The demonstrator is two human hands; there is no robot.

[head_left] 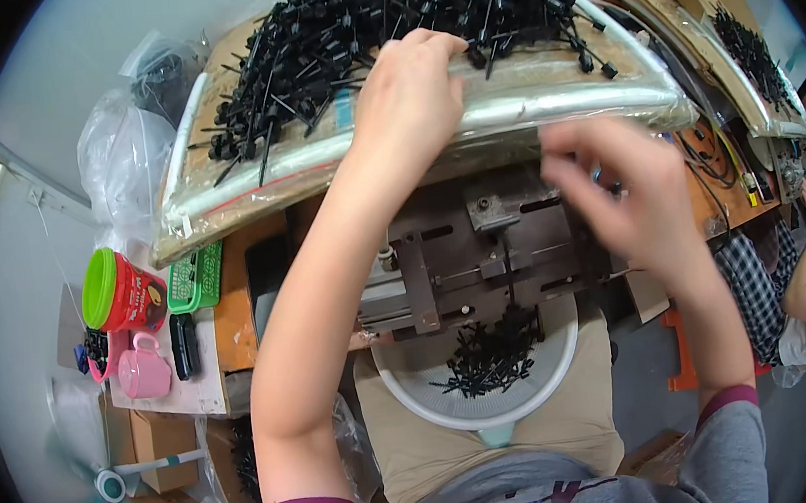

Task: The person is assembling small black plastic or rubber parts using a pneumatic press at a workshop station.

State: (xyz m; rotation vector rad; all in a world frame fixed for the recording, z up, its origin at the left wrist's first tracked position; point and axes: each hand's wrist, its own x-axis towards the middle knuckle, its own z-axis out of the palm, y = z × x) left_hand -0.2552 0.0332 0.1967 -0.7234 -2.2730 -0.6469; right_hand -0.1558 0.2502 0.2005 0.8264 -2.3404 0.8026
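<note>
Weighing the black heap against the smaller basket pile, we seem partway, our left hand and right hand half-curled, their hold impossible to tell

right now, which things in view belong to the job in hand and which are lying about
Likely job:
black stemmed plastic parts by left hand
dark metal fixture near right hand
round white plastic basket holding parts

Likely lying about:
pink plastic mug
red green-rimmed tub
green plastic basket
</note>
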